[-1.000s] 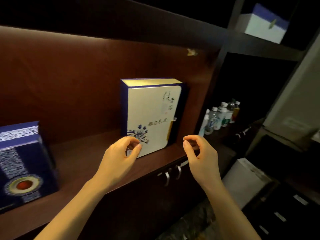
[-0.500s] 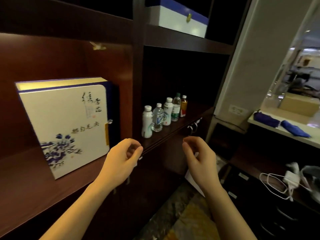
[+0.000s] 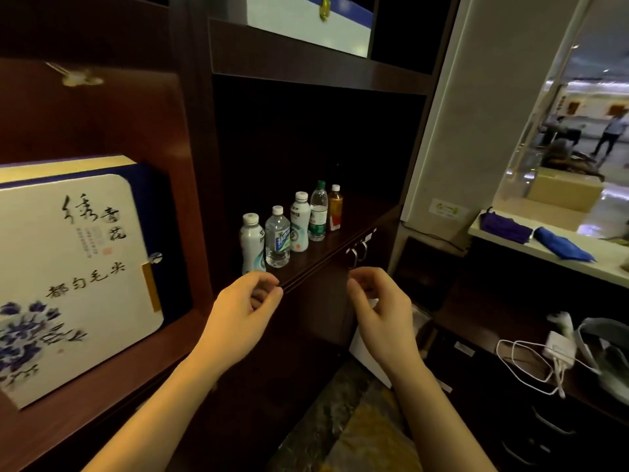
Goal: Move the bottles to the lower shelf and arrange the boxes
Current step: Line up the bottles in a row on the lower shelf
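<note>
Five bottles (image 3: 299, 226) stand upright in a row, centre frame.
White box (image 3: 68, 274) with blue flowers stands at left; a blue-and-white box (image 3: 306, 25) sits top centre.

Five bottles (image 3: 300, 221) stand in a row on the shelf (image 3: 357, 219) ahead of me. One box (image 3: 75, 267) stands in the compartment to their left, and another box (image 3: 306, 22) sits on the upper shelf (image 3: 306, 61). My left hand (image 3: 238, 315) and right hand (image 3: 381, 311) hang side by side before the shelf's edge.

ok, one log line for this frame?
left hand: empty | right hand: empty | bottles: five, row on shelf | box: standing, left bay
</note>
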